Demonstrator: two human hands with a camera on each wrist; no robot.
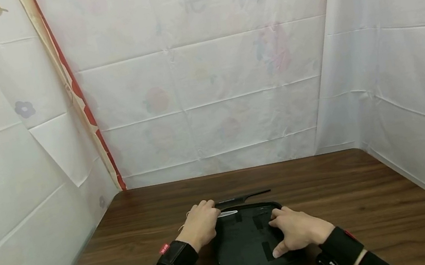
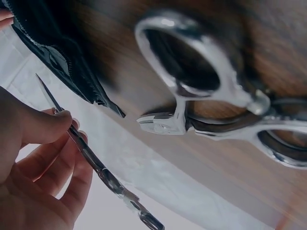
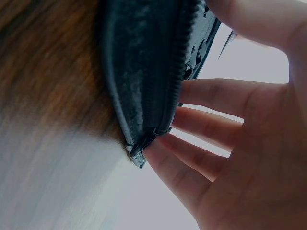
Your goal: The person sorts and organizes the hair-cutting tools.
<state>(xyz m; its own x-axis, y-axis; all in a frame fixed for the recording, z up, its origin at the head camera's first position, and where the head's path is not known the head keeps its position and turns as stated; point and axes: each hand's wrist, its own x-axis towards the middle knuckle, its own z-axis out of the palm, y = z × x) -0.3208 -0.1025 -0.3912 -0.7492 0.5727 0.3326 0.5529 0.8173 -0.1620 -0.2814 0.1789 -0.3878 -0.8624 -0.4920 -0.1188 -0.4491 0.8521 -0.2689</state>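
Note:
My left hand is over the left edge of a black zippered case. Between thumb and fingers it pinches a slim pair of scissors, seen nearly edge-on in the left wrist view; the pointed blade shows over the case's far left corner. A second pair of silver scissors lies on the wood, its finger rings near that camera. My right hand rests at the case's right side, thumb over the case. In the right wrist view its nearly straight fingers touch the zipper edge.
A black comb with a thin tail lies just beyond the case's far edge. The brown wooden table is enclosed by white sheets at the back and both sides.

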